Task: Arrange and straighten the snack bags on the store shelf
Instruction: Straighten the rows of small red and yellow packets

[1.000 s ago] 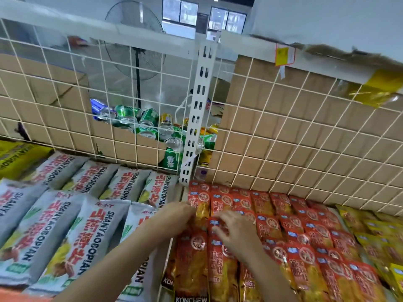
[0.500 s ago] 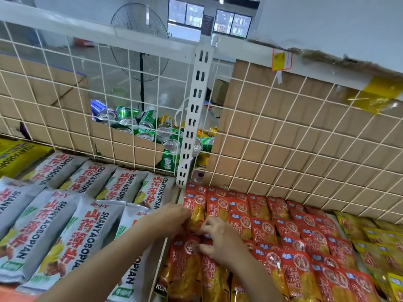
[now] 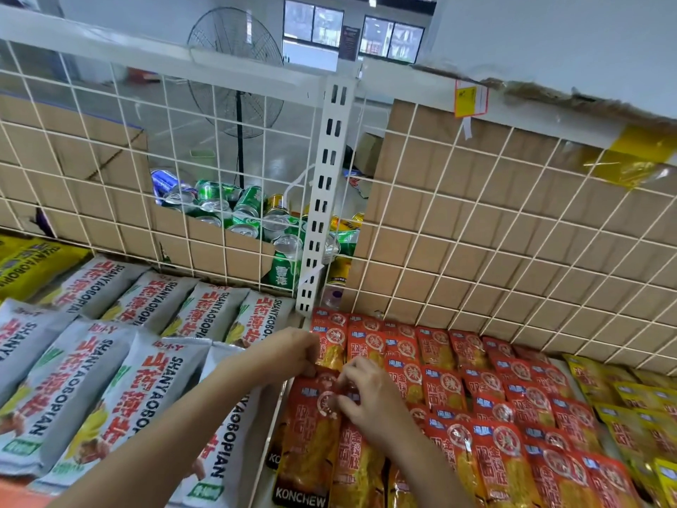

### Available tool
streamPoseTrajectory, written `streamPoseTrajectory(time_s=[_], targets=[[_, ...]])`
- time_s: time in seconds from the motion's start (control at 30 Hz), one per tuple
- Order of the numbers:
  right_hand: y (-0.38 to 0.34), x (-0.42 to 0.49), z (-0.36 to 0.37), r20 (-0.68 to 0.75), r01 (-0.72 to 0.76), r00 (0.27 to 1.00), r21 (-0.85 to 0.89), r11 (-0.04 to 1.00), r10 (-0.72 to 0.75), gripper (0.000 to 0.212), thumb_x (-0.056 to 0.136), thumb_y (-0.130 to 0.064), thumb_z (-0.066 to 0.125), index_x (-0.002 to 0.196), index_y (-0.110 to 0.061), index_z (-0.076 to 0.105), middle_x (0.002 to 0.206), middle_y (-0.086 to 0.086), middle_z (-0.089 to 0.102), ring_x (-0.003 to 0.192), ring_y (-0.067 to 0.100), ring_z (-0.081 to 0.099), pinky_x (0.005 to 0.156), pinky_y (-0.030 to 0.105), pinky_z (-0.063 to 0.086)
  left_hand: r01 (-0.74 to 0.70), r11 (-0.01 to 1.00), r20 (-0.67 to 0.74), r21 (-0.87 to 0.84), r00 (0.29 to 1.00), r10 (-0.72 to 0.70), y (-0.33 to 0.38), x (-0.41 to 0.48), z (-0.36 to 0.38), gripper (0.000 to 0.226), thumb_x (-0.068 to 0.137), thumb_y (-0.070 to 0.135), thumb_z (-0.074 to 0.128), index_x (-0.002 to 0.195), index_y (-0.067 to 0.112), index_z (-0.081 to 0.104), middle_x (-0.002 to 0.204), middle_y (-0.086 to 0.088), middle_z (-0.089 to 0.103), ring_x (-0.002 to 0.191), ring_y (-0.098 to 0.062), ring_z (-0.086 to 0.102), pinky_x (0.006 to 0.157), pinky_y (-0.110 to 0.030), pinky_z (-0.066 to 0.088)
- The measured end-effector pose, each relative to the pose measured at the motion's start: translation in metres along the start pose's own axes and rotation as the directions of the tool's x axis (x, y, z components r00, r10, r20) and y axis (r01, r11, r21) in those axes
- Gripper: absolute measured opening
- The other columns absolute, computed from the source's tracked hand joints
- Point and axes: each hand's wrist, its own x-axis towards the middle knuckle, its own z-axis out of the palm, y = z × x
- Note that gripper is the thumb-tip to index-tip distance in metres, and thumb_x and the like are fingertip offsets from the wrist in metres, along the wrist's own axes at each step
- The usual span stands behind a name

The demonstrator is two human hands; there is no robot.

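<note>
Red snack bags (image 3: 443, 361) lay overlapped; left hand (image 3: 293, 352) apparently pinched a far one, right hand (image 3: 370, 394) pinched a nearer top edge. Aligning both edges gently seemed wisest.

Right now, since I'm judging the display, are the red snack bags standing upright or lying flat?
Lying flat: the red snack bags overlap in rows, printed fronts facing up.
</note>
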Motion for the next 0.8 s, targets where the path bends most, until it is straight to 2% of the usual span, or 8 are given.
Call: streamPoseTrajectory(time_s=[0.17, 0.27, 0.33, 0.43, 0.53, 0.67, 0.73, 0.8], targets=[[0.007, 0.004, -0.003, -0.065, -0.029, 0.997, 0.053, 0.998, 0.033, 0.012, 0.086, -0.035, 0.061, 0.085, -0.024, 0.055, 0.119, -0.015, 0.048, 0.113, -0.001, 0.037, 0.093, 0.015, 0.026, 0.035, 0.99, -0.119, -0.134, 0.992, -0.051, -0.005, 0.016, -0.002, 0.01, 0.088, 0.016, 0.059, 0.096, 0.016, 0.053, 0.103, 0.003, 0.058, 0.09, -0.01, 0.055, 0.075, -0.019, 0.048], [0.011, 0.005, -0.001, -0.039, -0.038, 0.998, 0.039, 0.999, 0.039, 0.013, 0.085, -0.037, 0.06, 0.082, -0.028, 0.052, 0.108, -0.013, 0.053, 0.107, 0.002, 0.043, 0.089, 0.014, 0.029, 0.041, 0.988, -0.156, -0.151, 0.986, -0.065, -0.006, 0.022, -0.003, 0.012, 0.088, 0.015, 0.059, 0.092, 0.019, 0.049, 0.096, 0.003, 0.055, 0.086, -0.011, 0.053, 0.073, -0.02, 0.046], [0.011, 0.007, 0.002, -0.029, -0.062, 0.998, 0.055, 0.997, 0.064, 0.017, 0.084, -0.039, 0.061, 0.074, -0.034, 0.048, 0.096, -0.015, 0.052, 0.098, 0.003, 0.046, 0.087, 0.017, 0.036, 0.054, 0.988, -0.163, -0.145, 0.983, -0.078, -0.006, 0.026, -0.003, 0.014, 0.087, 0.015, 0.06, 0.088, 0.02, 0.047, 0.094, 0.003, 0.055, 0.084, -0.011, 0.052, 0.073, -0.021, 0.045], [0.007, 0.01, 0.002, -0.079, -0.108, 0.99, 0.098, 0.989, 0.116, 0.022, 0.084, -0.038, 0.062, 0.07, -0.037, 0.045, 0.084, -0.017, 0.052, 0.084, 0.002, 0.05, 0.077, 0.019, 0.044, 0.082, 0.986, -0.188, -0.144, 0.976, -0.108, -0.006, 0.031, -0.001, 0.012, 0.087, 0.018, 0.061, 0.088, 0.022, 0.049, 0.096, 0.004, 0.055, 0.086, -0.01, 0.052, 0.076, -0.021, 0.047], [0.006, 0.015, -0.002, -0.128, -0.164, 0.974, 0.169, 0.972, 0.186, 0.012, 0.085, -0.034, 0.063, 0.078, -0.029, 0.055, 0.08, -0.014, 0.06, 0.071, -0.001, 0.055, 0.061, 0.012, 0.043, 0.099, 0.989, -0.219, -0.112, 0.968, -0.122, -0.005, 0.032, 0.002, 0.012, 0.087, 0.024, 0.06, 0.094, 0.021, 0.051, 0.104, 0.003, 0.059, 0.087, -0.01, 0.052, 0.075, -0.019, 0.046], [0.008, 0.023, -0.002, -0.093, -0.207, 0.969, 0.198, 0.958, 0.228, 0.009, 0.086, -0.034, 0.063, 0.081, -0.028, 0.058, 0.079, -0.014, 0.063, 0.07, -0.002, 0.06, 0.063, 0.015, 0.051, 0.084, 0.995, -0.313, -0.049, 0.945, -0.095, -0.006, 0.027, 0.0, 0.02, 0.089, 0.026, 0.058, 0.107, 0.019, 0.053, 0.113, 0.005, 0.057, 0.092, -0.007, 0.053, 0.078, -0.015, 0.044], [0.008, 0.027, -0.002, -0.072, -0.222, 0.968, 0.186, 0.957, 0.238, 0.009, 0.085, -0.036, 0.063, 0.083, -0.028, 0.059, 0.078, -0.015, 0.062, 0.066, -0.002, 0.06, 0.056, 0.014, 0.049, 0.074, 0.997, -0.34, -0.024, 0.937, -0.077, -0.004, 0.019, -0.003, 0.026, 0.09, 0.026, 0.056, 0.115, 0.02, 0.053, 0.119, 0.006, 0.055, 0.098, -0.008, 0.054, 0.078, -0.014, 0.04], [0.008, 0.031, -0.003, -0.052, -0.227, 0.97, 0.16, 0.961, 0.238, 0.01, 0.084, -0.038, 0.063, 0.085, -0.029, 0.059, 0.075, -0.017, 0.06, 0.06, -0.003, 0.058, 0.051, 0.012, 0.046, 0.076, 0.997, -0.324, -0.009, 0.943, -0.074, 0.0, 0.008, -0.006, 0.034, 0.091, 0.028, 0.055, 0.124, 0.022, 0.051, 0.127, 0.007, 0.052, 0.11, -0.009, 0.052, 0.088, -0.018, 0.042]])
